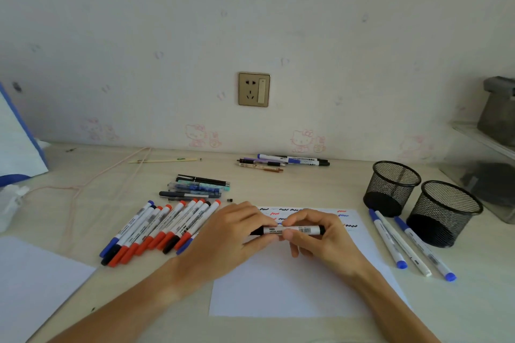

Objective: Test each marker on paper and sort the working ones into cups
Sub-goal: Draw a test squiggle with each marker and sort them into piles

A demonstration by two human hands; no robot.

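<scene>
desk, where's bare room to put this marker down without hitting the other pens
Free: the lower half of the paper below the hands; the desk strip between the far pens and the paper. Crowded: left of the paper, the row of markers; right of it, three markers beside the mesh cups.

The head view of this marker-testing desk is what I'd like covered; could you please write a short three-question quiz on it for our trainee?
1. True or false: both mesh cups hold markers.
2. Which hands grip the black-capped marker? A) left hand only B) right hand only C) both
3. What colour are the caps of the three markers lying beside the cups?

Key: 1 false, both look empty. 2 C, held over the paper. 3 blue on two; the middle one's end looks white.
</scene>
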